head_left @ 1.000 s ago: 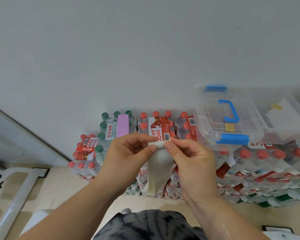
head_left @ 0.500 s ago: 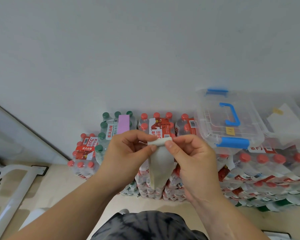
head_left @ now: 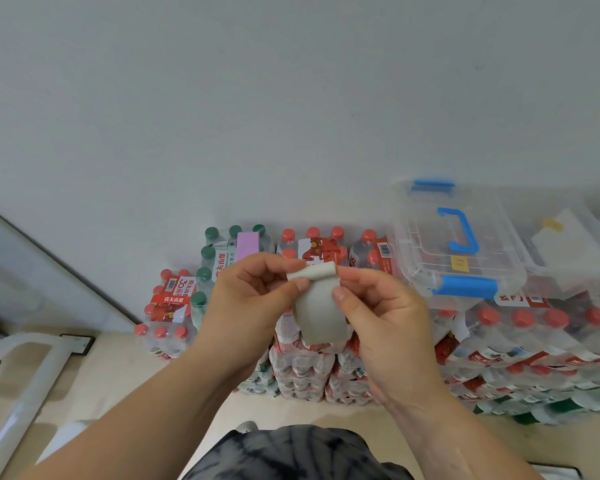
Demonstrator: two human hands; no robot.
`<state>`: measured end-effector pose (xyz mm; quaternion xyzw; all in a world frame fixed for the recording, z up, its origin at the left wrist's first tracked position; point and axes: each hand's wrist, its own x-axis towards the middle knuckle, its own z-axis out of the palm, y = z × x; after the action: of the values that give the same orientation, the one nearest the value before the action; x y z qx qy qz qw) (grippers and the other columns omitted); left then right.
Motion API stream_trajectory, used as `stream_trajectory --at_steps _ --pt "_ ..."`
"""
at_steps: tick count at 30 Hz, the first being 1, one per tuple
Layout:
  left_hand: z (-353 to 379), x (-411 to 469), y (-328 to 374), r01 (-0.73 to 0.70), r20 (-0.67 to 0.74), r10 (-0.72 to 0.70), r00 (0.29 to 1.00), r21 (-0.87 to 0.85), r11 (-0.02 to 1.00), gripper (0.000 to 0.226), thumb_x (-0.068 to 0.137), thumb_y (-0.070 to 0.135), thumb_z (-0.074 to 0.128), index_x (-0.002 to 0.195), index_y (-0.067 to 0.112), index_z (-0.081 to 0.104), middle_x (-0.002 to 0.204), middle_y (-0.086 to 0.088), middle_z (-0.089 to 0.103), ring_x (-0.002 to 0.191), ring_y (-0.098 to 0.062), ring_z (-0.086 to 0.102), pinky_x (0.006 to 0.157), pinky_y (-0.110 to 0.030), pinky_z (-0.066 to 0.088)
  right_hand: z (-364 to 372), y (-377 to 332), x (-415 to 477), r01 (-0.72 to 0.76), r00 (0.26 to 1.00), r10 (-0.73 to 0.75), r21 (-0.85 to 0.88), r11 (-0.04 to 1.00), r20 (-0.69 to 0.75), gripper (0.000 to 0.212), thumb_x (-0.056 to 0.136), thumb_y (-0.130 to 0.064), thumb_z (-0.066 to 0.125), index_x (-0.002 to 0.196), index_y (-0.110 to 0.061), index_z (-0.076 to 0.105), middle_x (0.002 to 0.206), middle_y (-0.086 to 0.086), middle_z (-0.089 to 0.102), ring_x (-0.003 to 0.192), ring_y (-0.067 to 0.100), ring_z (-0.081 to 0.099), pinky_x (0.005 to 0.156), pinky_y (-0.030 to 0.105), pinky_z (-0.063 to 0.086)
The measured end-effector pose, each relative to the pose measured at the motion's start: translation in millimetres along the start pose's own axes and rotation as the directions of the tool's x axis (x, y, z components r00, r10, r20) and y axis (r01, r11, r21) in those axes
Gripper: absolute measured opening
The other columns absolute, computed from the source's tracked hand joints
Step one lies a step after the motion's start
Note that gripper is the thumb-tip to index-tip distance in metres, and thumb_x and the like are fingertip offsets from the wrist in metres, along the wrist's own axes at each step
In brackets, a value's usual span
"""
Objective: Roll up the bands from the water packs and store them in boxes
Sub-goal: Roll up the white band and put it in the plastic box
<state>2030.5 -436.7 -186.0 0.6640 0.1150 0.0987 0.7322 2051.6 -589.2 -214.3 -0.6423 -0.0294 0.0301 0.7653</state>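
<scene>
A pale grey-white band (head_left: 321, 311) hangs in front of me, its top end turned over into a small roll. My left hand (head_left: 253, 306) pinches the roll's left end between thumb and fingers. My right hand (head_left: 381, 317) pinches the right end the same way. Behind the hands stand stacked water packs (head_left: 312, 368) with red caps. A pink band (head_left: 247, 242) lies on top of a green-capped pack. A clear plastic box (head_left: 465, 237) with a blue handle and blue latches sits shut on the packs to the right.
A white wall fills the upper view. More water packs (head_left: 534, 341) stretch along the right, with a second clear box (head_left: 575, 244) on them. A small red-capped pack (head_left: 168, 306) stands at the left. A white frame (head_left: 18, 393) lies on the beige floor at left.
The hanging part of the band has become shorter as the roll at the top grew. Both hands stay in front of the packs, pinching the band.
</scene>
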Motion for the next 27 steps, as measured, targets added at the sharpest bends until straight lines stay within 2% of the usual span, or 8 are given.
stream_trajectory --at_steps 4,9,13,17,20,21,23,27 --pt "0.1 0.8 -0.4 0.005 0.009 -0.005 1.0 -0.001 1.0 0.018 0.083 -0.009 0.069 0.087 0.008 0.073 0.078 -0.002 0.076 0.073 -0.009 0.068 0.065 -0.018 0.054 -4.1 -0.9 4.2 -0.013 0.999 0.013 -0.008 1.0 0.039 0.031 0.085 0.002 0.073 0.104 -0.021 0.07 0.077 0.005 0.074 0.078 0.015 0.07 0.079 0.027 0.058" --pt "-1.9 4.7 -1.8 0.023 0.03 -0.024 0.999 0.036 0.999 0.021 0.082 -0.006 0.071 0.083 0.014 0.075 0.078 -0.004 0.074 0.072 -0.013 0.064 0.062 -0.021 0.053 -7.1 0.1 8.5 -0.001 0.998 0.001 -0.007 1.0 0.061 0.032 0.081 0.001 0.077 0.105 -0.019 0.069 0.08 0.012 0.074 0.078 0.023 0.072 0.076 0.03 0.06" --pt "-1.2 7.1 -1.1 0.047 0.026 -0.047 0.999 -0.001 0.999 0.022 0.084 0.0 0.07 0.08 0.02 0.077 0.086 -0.011 0.075 0.075 -0.019 0.064 0.065 -0.031 0.052 -9.0 0.5 10.4 0.01 0.998 -0.01 -0.006 1.0 0.054 0.03 0.079 0.001 0.079 0.101 -0.016 0.07 0.081 0.013 0.074 0.077 0.022 0.072 0.073 0.028 0.061" --pt "-0.8 9.7 0.4 0.076 0.023 -0.075 0.997 -0.049 0.996 0.01 0.085 0.005 0.072 0.087 0.014 0.076 0.096 -0.021 0.075 0.08 -0.027 0.063 0.072 -0.043 0.047 -12.2 1.6 13.7 -0.048 0.996 0.048 -0.004 0.999 0.077 0.03 0.083 -0.003 0.076 0.108 -0.019 0.071 0.084 0.007 0.077 0.083 0.016 0.074 0.077 0.026 0.06" --pt "0.4 11.8 0.6 0.064 0.021 -0.064 0.998 -0.022 0.998 0.015 0.086 0.005 0.07 0.083 0.018 0.077 0.092 -0.018 0.075 0.075 -0.021 0.062 0.066 -0.037 0.046 -15.0 3.1 17.5 -0.116 0.975 0.131 -0.091 0.989 0.181 0.016 0.086 -0.014 0.074 0.101 -0.019 0.078 0.092 0.005 0.078 0.092 0.024 0.073 0.081 0.04 0.062" --pt "1.2 12.2 0.5 0.061 0.018 -0.061 0.998 -0.011 0.998 0.018 0.088 0.003 0.068 0.083 0.019 0.076 0.09 -0.014 0.075 0.073 -0.018 0.062 0.065 -0.035 0.046 -15.9 4.4 18.8 -0.116 0.969 0.14 -0.128 0.985 0.204 0.01 0.086 -0.017 0.074 0.095 -0.015 0.079 0.092 0.008 0.077 0.093 0.031 0.071 0.081 0.047 0.06" --pt "3.3 12.4 0.5 0.056 0.012 -0.056 0.998 0.005 0.998 0.018 0.089 0.001 0.067 0.085 0.016 0.075 0.087 -0.009 0.076 0.072 -0.015 0.063 0.064 -0.033 0.046 -16.5 6.2 20.8 -0.082 0.969 0.12 -0.179 0.98 0.214 0.016 0.086 -0.022 0.076 0.087 -0.006 0.075 0.091 0.021 0.071 0.092 0.044 0.064 0.08 0.058 0.054" --pt "5.1 13.6 -1.5 0.051 -0.005 -0.051 0.999 0.008 0.999 0.01 0.089 0.003 0.067 0.093 0.008 0.074 0.094 -0.014 0.077 0.08 -0.022 0.067 0.073 -0.042 0.05 -16.6 3.0 24.6 -0.032 0.977 0.081 -0.238 0.971 0.197 0.021 0.083 -0.021 0.08 0.078 -0.003 0.071 0.085 0.027 0.065 0.081 0.046 0.059 0.073 0.059 0.052"
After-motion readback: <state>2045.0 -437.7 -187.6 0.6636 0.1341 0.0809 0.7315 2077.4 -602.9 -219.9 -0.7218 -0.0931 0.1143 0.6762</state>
